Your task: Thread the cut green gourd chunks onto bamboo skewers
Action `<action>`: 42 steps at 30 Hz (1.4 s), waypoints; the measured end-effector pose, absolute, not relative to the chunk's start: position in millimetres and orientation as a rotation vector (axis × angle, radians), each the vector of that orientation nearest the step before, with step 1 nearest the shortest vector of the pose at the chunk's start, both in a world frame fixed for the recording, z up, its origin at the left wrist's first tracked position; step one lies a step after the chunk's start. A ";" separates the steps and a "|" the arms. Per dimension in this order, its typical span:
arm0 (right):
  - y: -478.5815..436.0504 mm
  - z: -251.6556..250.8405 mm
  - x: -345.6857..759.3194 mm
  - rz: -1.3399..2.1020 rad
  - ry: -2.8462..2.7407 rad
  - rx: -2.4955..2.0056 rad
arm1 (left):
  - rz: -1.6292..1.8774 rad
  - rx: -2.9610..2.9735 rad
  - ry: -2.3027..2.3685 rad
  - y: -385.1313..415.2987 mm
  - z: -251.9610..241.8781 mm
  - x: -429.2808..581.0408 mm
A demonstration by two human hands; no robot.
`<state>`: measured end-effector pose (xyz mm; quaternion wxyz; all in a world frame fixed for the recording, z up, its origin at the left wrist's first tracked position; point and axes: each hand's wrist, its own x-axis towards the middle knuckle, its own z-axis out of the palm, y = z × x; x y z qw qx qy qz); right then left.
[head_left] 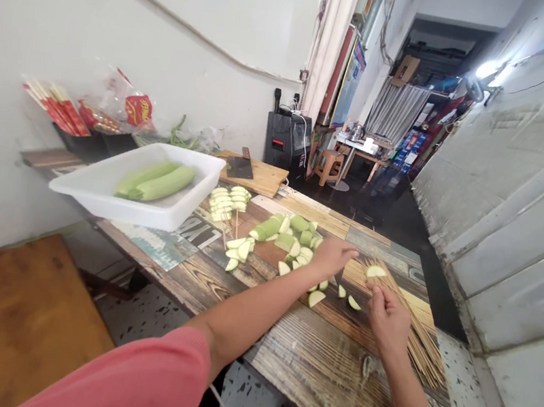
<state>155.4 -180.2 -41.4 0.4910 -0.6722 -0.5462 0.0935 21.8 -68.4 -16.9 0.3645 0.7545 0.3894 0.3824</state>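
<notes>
Over the right side of the pile of cut zucchini pieces (291,242), my left hand (331,260) reaches out with its fingers stretched forward and nothing visible in them. Close by, my right hand (387,312) is closed at the edge of a bundle of bamboo skewers (427,348). A pale half-round zucchini slice (375,271) shows just above its fingertips, apparently on a skewer mostly hidden by the fingers. Loose slices (353,302) lie on the table between my forearms. Skewered zucchini slices (229,201) rest farther left, their sticks pointing toward me.
A white plastic tub (73,184) with two whole zucchini (164,183) stands on the wood-patterned table (309,361) at left. Behind it are a cutting board (268,179) with a cleaver (240,167) and packaged chopsticks (67,112). A black speaker (286,142) stands beyond.
</notes>
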 end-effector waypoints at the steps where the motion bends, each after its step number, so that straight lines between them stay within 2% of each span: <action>1: -179.3 -42.9 156.3 0.225 -1.324 -1.634 | 0.969 2.137 1.117 -59.9 -17.9 13.4; 5: -177.1 -47.8 158.3 0.240 -1.355 -1.639 | 0.730 2.480 1.528 -35.5 -29.9 -9.7; 9: -178.0 -46.6 156.0 0.259 -1.377 -1.674 | 0.581 2.513 1.612 -29.9 -39.6 -11.3; 14: -179.0 -43.0 151.5 0.322 -1.392 -1.707 | 0.676 2.541 1.538 -34.8 -38.5 -6.6; 19: -179.2 -43.5 150.7 0.322 -1.398 -1.700 | 0.812 2.593 1.265 -36.1 -36.9 -4.2; 24: -181.1 -42.7 149.9 0.335 -1.385 -1.659 | 0.910 2.302 1.061 -33.1 -34.5 -1.7; 28: -182.6 -40.4 148.1 0.327 -1.393 -1.659 | 0.840 2.314 0.899 -36.0 -34.6 0.5; 35: -181.8 -40.3 148.2 0.348 -1.365 -1.654 | 0.850 2.321 0.954 -43.0 -33.3 0.8; 42: -182.3 -41.1 147.9 0.362 -1.370 -1.656 | 1.010 2.226 0.991 -36.2 -37.5 4.0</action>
